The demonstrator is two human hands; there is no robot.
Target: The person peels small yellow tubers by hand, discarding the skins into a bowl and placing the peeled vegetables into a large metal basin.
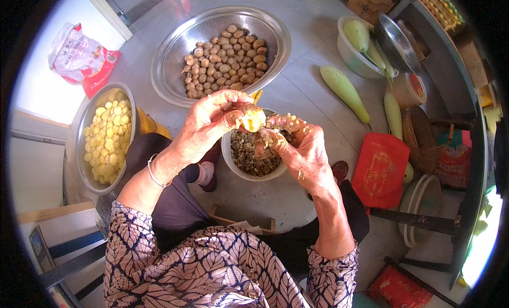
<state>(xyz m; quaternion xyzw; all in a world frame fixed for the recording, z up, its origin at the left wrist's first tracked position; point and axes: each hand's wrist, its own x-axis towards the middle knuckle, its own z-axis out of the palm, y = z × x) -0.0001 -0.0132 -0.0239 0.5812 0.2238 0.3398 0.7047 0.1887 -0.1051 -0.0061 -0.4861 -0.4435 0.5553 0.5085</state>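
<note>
My left hand (210,119) grips a small potato (253,119) between thumb and fingers, its skin partly off and yellow flesh showing. Close beside it, my right hand (304,149) has its thumb and fingers bent toward the potato, with bits of peel stuck to them. Whether those fingertips pinch a piece of peel, I cannot tell. Below both hands stands a pale bowl (254,177) holding dark peelings (254,158). Beyond them, a large metal colander basin (167,65) contains many unpeeled small potatoes (226,61). To the left, peeled yellow potatoes (107,141) fill part of a metal basin (82,156).
A red-and-white plastic bag (81,55) is at the upper left. On the right, a green gourd (345,92) lies on the floor near a white basin (345,45) of gourds. A red bag (379,170) hangs by a dark frame (417,221) beside my right knee.
</note>
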